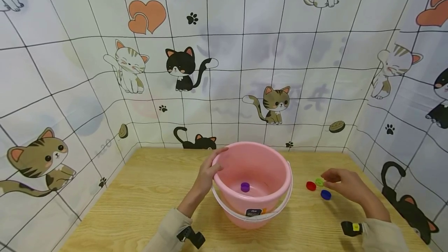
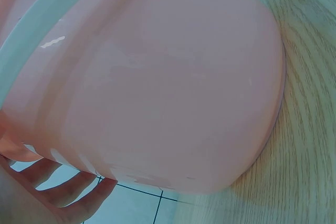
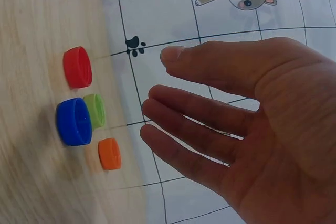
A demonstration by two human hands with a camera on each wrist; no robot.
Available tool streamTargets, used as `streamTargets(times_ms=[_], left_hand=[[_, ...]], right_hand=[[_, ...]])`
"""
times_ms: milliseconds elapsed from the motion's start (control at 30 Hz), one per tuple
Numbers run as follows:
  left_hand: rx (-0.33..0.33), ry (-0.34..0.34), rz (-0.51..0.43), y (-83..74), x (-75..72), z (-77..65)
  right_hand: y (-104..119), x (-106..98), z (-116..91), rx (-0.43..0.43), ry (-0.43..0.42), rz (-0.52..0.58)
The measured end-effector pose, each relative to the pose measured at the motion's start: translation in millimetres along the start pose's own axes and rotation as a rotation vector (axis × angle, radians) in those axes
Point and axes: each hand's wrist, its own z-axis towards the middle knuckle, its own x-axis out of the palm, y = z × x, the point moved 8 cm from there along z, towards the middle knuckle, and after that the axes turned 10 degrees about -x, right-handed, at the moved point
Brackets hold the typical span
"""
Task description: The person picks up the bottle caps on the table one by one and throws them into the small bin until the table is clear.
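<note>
A pink bucket [image 1: 232, 201] stands upright on the table, and a purple bottle cap [image 1: 245, 187] lies on its floor inside. My left hand [image 1: 204, 176] grips the bucket's left rim, thumb over the edge and fingers along the outside wall. To the right of the bucket, my right hand [image 1: 344, 185] hovers with nothing in it, thumb and fingers apart. Close by its fingertips lie a red cap [image 1: 310, 186], a light green cap [image 1: 319, 182] and a blue cap [image 1: 326, 194]. The right wrist view adds an orange cap [image 3: 109, 153], which the hand hides from the head view.
The wooden table [image 1: 140, 197] reaches back to a white gridded sheet [image 1: 224, 69] printed with cats, which also rises on the left and right. A white handle [image 1: 241, 217] hangs down across the bucket's front, over a dark label [image 1: 253, 212].
</note>
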Motion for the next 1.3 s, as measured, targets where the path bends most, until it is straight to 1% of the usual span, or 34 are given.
streamTargets(times_ms=[133,267,500,800,1067,1300], left_hand=[[0.004,-0.002,0.001,0.1,-0.4,-0.8],[0.005,0.001,-0.001,0.4,-0.4,-0.9],[0.013,0.010,-0.017,-1.0,0.8,-0.6],[0.006,0.019,-0.030,-1.0,1.7,0.0],[0.004,0.014,-0.020,-1.1,1.1,0.0],[-0.001,0.013,-0.012,-0.3,1.0,0.8]], right_hand=[[-5,5,-1,0.011,0.000,0.014],[-11,10,0,0.020,0.000,-0.001],[-22,19,0,0.028,0.031,-0.006],[-30,25,-1,0.067,0.063,0.033],[-31,29,-1,0.030,0.059,0.036],[-32,32,0,0.027,0.073,0.051]])
